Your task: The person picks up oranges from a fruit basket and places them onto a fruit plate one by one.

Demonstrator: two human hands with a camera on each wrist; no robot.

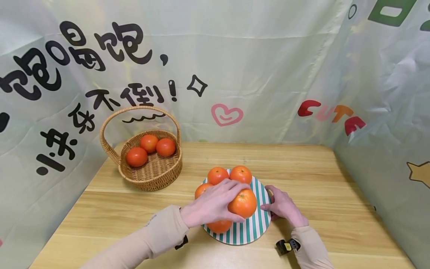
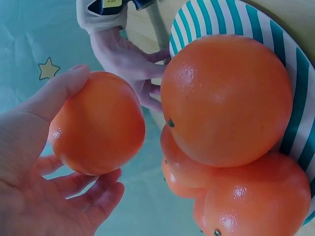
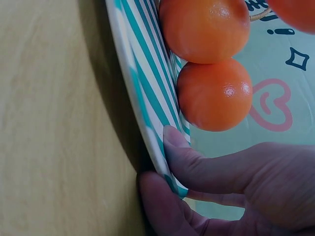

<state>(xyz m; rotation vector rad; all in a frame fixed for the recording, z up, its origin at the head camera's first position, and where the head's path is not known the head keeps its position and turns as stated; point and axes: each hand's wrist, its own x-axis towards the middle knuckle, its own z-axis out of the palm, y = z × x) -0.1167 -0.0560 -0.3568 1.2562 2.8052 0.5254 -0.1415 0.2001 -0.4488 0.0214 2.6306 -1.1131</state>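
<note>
Over the round plate (image 1: 259, 224) with teal and white stripes, my left hand (image 1: 215, 201) holds an orange (image 1: 243, 203). In the left wrist view, thumb and fingers curl round this orange (image 2: 98, 125), which is apart from the others. Several more oranges rest on the plate, among them one at the back (image 1: 240, 175) and one at the front (image 1: 220, 226), partly covered by my left hand. At the plate's right edge, my right hand (image 1: 285, 206) pinches the rim. Its thumb (image 3: 184, 157) lies on the upper face, with fingers underneath, in the right wrist view.
A wicker basket (image 1: 161, 179) with a tall arched handle stands at the back left of the wooden table (image 1: 302, 168). Three red tomatoes (image 1: 136, 157) lie in it. Printed cloth walls (image 1: 262, 74) enclose the table at the back and sides.
</note>
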